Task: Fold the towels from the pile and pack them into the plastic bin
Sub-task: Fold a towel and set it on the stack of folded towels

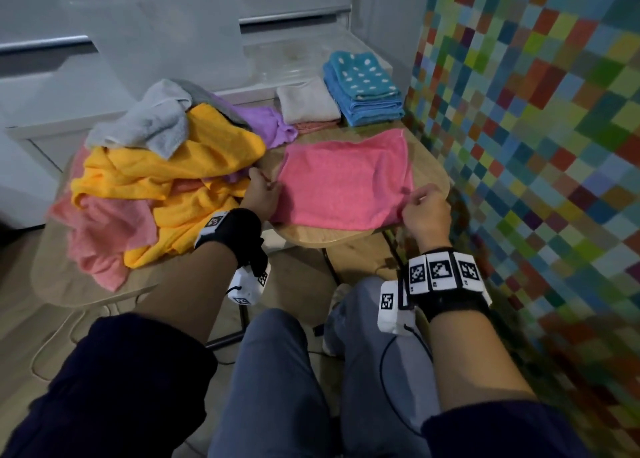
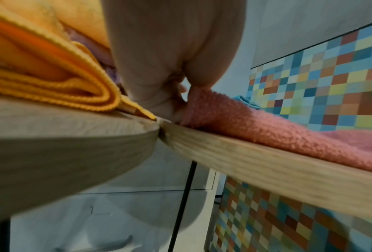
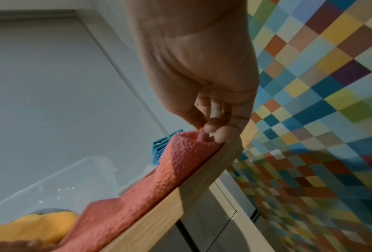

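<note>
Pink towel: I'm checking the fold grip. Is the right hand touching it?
Touching. The right wrist view shows the right hand pinching a corner of the pink towel between its fingertips.

You have a pink towel (image 1: 346,180) of nubbly, matt terry cloth on a desk (image 1: 329,238) of pale, smooth wood grain. Far off, the plastic bin (image 1: 287,59) looks clear and glossy.

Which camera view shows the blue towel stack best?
The head view: the blue stack is seen whole, a dotted towel on top. The right wrist view shows only its folded edge; the left wrist view shows a small corner.
</note>
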{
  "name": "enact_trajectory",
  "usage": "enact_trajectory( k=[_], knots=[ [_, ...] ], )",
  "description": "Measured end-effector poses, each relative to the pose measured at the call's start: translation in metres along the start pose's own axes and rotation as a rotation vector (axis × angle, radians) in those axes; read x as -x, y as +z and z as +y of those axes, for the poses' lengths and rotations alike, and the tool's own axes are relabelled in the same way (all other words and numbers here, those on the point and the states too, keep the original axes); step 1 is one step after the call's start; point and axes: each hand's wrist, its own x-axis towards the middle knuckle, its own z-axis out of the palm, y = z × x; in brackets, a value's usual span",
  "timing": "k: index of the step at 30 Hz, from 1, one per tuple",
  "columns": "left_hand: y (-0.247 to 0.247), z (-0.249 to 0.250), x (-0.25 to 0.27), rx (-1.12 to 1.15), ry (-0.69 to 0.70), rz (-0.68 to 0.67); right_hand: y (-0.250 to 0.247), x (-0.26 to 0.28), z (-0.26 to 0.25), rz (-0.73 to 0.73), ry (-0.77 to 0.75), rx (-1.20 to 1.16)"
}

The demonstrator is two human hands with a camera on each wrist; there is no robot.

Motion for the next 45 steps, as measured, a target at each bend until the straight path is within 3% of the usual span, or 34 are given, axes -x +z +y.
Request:
enact_trajectory(
  k=[4, 8, 11, 14, 16, 18, 20, 22, 28, 31, 35, 40, 45],
  knots=[
    [-0.004, 0.001, 0.002, -0.128, 0.046, -0.049, -0.01, 0.006, -0.004, 0.161, -0.022, 0.351],
    [-0.005, 0.01, 0.003, -0.302, 0.044, -0.15, -0.002, 0.008, -0.005, 0.081, 0.012, 0.455],
    [-0.002, 0.021, 0.001, -0.388, 0.077, -0.094, 0.008, 0.004, -0.01, 0.052, -0.142, 0.405],
    [0.003, 0.029, -0.014, -0.214, 0.141, -0.013, 0.02, -0.01, -0.018, -0.015, -0.344, 0.341],
    [0.006, 0.032, -0.024, -0.088, 0.145, -0.081, 0.028, -0.019, -0.019, -0.1, -0.458, 0.33],
    [0.005, 0.036, -0.03, -0.124, 0.152, -0.266, 0.034, -0.023, -0.013, -0.203, -0.509, 0.355],
    [0.002, 0.038, -0.036, -0.209, 0.143, -0.394, 0.04, -0.021, -0.002, -0.247, -0.514, 0.398],
    [-0.001, 0.041, -0.04, -0.248, 0.179, -0.383, 0.045, -0.018, 0.008, -0.215, -0.525, 0.443],
    [-0.001, 0.038, -0.052, -0.128, 0.36, -0.042, 0.04, -0.022, -0.004, -0.119, -0.41, 0.533],
    [-0.001, 0.038, -0.056, -0.2, 0.349, -0.161, 0.038, -0.032, -0.015, -0.103, -0.382, 0.57],
    [-0.007, 0.043, -0.06, -0.35, 0.406, -0.185, 0.053, -0.035, -0.009, -0.243, -0.399, 0.556],
    [-0.003, 0.028, -0.066, -0.474, 0.274, -0.277, 0.063, -0.036, -0.001, -0.24, -0.343, 0.644],
    [-0.001, 0.02, -0.062, -0.371, 0.192, -0.242, 0.051, -0.056, -0.011, -0.417, -0.386, 0.537]
  ],
)
